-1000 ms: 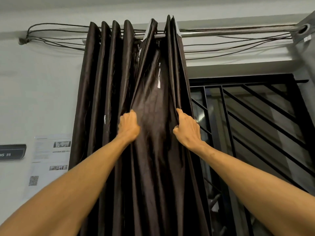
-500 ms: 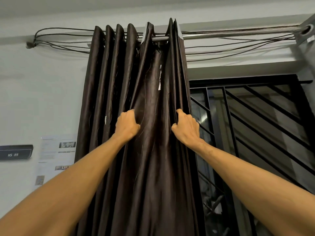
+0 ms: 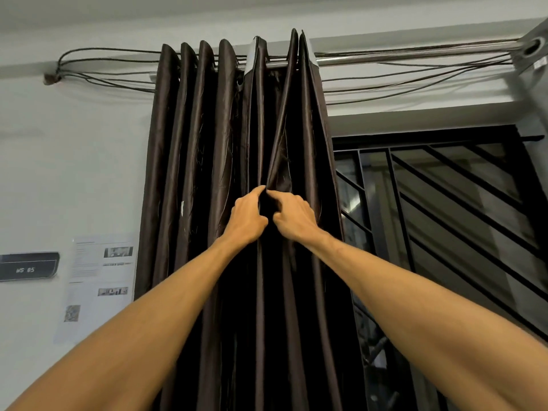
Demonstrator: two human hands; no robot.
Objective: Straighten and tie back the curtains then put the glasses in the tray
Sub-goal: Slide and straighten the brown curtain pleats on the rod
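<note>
A dark brown curtain (image 3: 189, 173) hangs in tight folds from a metal rod (image 3: 415, 54) at the left side of a window. My left hand (image 3: 247, 221) and my right hand (image 3: 293, 219) are raised side by side at the curtain's middle, almost touching. Each grips a fold of the fabric, with the fingers curled into the cloth. The folds between the two hands are bunched together. A second, grey curtain (image 3: 533, 63) shows only as a corner on the rod at the far right. No glasses or tray are in view.
Black window bars (image 3: 444, 218) fill the right half. Thin cords (image 3: 103, 69) run along the wall beneath the rod to a knot at the left. Printed papers (image 3: 98, 280) and a dark sign (image 3: 28, 266) hang on the white wall at the left.
My two hands have come together from a wide spread, gathering the curtain's open panel into narrow folds. The view has shifted slightly to the left.
</note>
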